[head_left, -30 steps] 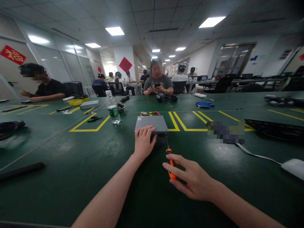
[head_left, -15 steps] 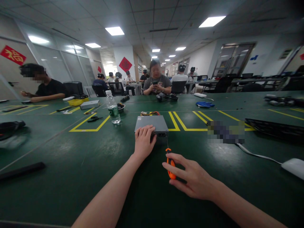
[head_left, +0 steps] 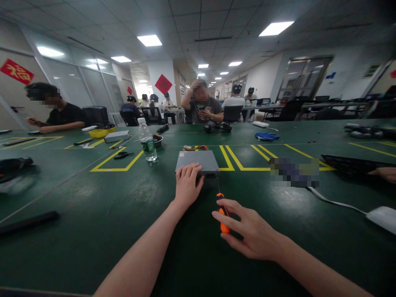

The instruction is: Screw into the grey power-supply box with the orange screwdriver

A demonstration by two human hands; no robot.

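A grey metal box (head_left: 199, 161) lies flat on the green table (head_left: 93, 214) straight ahead of me. My left hand (head_left: 187, 185) rests on its near left corner, fingers curled over the edge. An orange-handled screwdriver (head_left: 222, 212) points its thin shaft at the box's near face. My right hand (head_left: 247, 233) holds the handle between thumb and fingers, just right of the left hand. Coloured wires (head_left: 194, 147) stick out behind the box.
A water bottle (head_left: 147, 142) stands left of the box, by yellow floor-tape lines (head_left: 114, 163). A white cable (head_left: 334, 202) runs to a white device (head_left: 383, 218) at right. A black bar (head_left: 27, 222) lies at left. Several people sit across the table; another person's hand (head_left: 385, 173) shows at far right.
My hands and the screwdriver have barely moved. The person opposite has raised an arm to the head, and another person's hand has come in at the far right.
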